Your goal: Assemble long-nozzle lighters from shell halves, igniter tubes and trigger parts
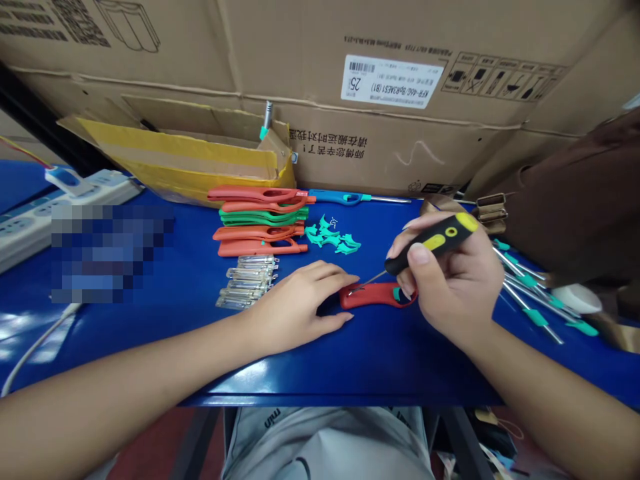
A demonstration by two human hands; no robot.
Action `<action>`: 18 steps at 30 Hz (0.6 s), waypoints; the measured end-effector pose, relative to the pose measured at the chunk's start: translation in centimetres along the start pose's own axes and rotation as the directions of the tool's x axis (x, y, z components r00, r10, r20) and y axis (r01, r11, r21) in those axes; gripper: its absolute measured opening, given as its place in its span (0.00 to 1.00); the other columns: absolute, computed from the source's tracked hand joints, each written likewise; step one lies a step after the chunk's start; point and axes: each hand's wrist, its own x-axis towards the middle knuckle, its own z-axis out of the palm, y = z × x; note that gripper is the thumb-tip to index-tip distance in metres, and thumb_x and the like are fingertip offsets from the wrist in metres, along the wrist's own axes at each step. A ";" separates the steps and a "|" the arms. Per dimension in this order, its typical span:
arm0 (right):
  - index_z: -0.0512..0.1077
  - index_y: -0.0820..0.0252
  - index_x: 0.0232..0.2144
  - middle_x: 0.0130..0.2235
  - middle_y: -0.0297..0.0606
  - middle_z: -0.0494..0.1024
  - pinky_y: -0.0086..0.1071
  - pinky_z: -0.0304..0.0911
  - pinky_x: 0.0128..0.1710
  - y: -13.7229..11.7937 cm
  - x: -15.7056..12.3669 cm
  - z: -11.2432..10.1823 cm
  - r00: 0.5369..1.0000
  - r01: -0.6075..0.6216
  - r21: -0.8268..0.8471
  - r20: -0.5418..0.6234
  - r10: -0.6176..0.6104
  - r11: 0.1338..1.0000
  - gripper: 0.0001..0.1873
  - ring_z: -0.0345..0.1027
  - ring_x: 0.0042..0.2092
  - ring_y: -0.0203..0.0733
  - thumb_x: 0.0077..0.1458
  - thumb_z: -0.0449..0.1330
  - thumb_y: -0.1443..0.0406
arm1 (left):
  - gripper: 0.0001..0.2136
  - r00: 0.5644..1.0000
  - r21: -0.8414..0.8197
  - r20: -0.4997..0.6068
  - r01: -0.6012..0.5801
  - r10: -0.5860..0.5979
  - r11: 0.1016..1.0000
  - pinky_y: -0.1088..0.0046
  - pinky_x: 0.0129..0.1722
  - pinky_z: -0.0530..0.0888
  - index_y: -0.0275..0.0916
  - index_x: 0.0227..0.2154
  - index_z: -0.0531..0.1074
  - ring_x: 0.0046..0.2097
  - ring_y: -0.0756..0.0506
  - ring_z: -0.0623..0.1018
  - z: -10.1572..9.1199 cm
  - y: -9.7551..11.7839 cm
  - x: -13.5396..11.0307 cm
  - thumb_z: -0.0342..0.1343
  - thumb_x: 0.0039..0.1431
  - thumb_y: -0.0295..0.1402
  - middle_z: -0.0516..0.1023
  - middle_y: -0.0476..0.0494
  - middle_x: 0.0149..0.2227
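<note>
My right hand (453, 283) is closed around a black and yellow screwdriver (440, 240), its thin tip touching the left end of a red plastic lighter shell (373, 295) lying on the blue table (350, 360). My left hand (300, 307) rests palm down on the table, fingers stretched out, its fingertips against the shell's left end and holding it down.
Red and green lighter shells (260, 223) are stacked behind my left hand, with clear tubes (247, 280) beside them and small teal parts (333, 237). Metal rods with teal collars (535, 293) lie at right. Cardboard boxes (350, 100) wall the back. A power strip (60, 200) sits left.
</note>
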 end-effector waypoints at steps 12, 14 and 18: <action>0.70 0.49 0.44 0.37 0.37 0.77 0.34 0.68 0.24 -0.2 -0.1 0.0 0.998 -0.020 -0.029 0.060 0.021 0.999 0.08 0.73 0.32 0.40 0.63 0.63 0.60 | 0.19 1.000 0.033 0.028 0.009 -0.010 0.999 0.58 0.56 0.74 0.38 0.57 0.70 0.53 0.40 0.76 -0.1 0.0 0.1 0.60 0.64 0.32 0.78 0.39 0.51; 0.70 0.49 0.45 0.37 0.37 0.77 0.33 0.68 0.24 -0.3 -0.2 -0.1 0.998 -0.009 -0.024 0.070 0.010 1.000 0.09 0.74 0.33 0.40 0.63 0.63 0.60 | 0.19 0.999 0.040 0.037 0.009 -0.010 0.999 0.58 0.55 0.74 0.38 0.57 0.70 0.53 0.40 0.76 -0.1 0.0 0.2 0.60 0.64 0.33 0.78 0.39 0.51; 0.70 0.48 0.45 0.38 0.38 0.77 0.33 0.67 0.24 -0.3 -0.2 -0.1 0.997 -0.011 -0.027 0.079 0.013 1.000 0.09 0.73 0.33 0.40 0.63 0.63 0.60 | 0.18 0.999 0.046 0.043 0.005 -0.007 0.999 0.58 0.55 0.75 0.39 0.57 0.70 0.53 0.40 0.76 -0.1 -0.1 0.1 0.59 0.65 0.32 0.78 0.39 0.51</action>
